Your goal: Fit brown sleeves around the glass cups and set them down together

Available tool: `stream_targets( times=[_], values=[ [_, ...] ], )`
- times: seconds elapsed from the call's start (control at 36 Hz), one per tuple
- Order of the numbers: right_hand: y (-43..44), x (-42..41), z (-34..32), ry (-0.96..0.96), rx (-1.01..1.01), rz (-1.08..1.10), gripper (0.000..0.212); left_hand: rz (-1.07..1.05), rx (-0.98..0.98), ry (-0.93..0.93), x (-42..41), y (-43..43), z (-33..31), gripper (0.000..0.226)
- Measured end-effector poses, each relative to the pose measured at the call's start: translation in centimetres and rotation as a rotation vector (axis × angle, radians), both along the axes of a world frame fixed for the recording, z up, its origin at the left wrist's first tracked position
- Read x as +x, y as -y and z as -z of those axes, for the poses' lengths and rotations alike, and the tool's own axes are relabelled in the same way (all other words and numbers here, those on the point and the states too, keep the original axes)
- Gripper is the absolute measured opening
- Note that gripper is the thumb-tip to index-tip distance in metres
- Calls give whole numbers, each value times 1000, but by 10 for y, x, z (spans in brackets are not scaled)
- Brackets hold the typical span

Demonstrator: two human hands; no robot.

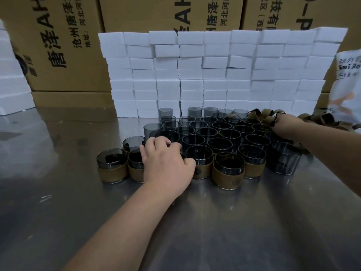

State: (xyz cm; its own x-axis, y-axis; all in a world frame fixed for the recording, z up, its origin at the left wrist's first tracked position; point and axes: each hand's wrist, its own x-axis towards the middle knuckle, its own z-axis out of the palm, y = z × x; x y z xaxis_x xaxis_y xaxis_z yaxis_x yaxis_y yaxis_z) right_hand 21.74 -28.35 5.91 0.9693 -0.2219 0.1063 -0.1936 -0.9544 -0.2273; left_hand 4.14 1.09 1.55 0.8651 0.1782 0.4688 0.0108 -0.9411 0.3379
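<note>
Several smoky glass cups (207, 132) stand packed together on a steel table (214, 222). The front ones wear brown sleeves (227, 176); those behind are bare. My left hand (166, 163) sits on top of a sleeved cup in the front row, fingers curled over its rim, hiding most of it. My right hand (283, 124) reaches to the far right into a pile of loose brown sleeves (322, 119), its fingers among them; whether it holds one cannot be made out. A bare cup (283, 161) stands at the right end.
A wall of white foam blocks (214, 75) stands right behind the cups. Cardboard boxes (64, 45) rise behind that. More white foam (11, 85) is at the left edge, a white printed bag (345, 85) at the right.
</note>
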Motion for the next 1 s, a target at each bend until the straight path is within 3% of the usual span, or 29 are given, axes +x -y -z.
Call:
stream_targets(
  times=[0.33, 0.58, 0.81, 1.0],
  values=[
    [-7, -8, -2, -28, -98, 0, 38, 107, -112, 177, 2, 0, 6, 47],
    [-4, -5, -1, 33, -9, -8, 12, 150, -172, 268, 4, 1, 7, 64],
    [2, -5, 0, 39, 2, -76, 6, 200, -211, 341, 2, 0, 7, 30],
    [7, -4, 2, 115, -53, -97, 11, 222, -211, 396, 0, -2, 6, 37]
  ],
)
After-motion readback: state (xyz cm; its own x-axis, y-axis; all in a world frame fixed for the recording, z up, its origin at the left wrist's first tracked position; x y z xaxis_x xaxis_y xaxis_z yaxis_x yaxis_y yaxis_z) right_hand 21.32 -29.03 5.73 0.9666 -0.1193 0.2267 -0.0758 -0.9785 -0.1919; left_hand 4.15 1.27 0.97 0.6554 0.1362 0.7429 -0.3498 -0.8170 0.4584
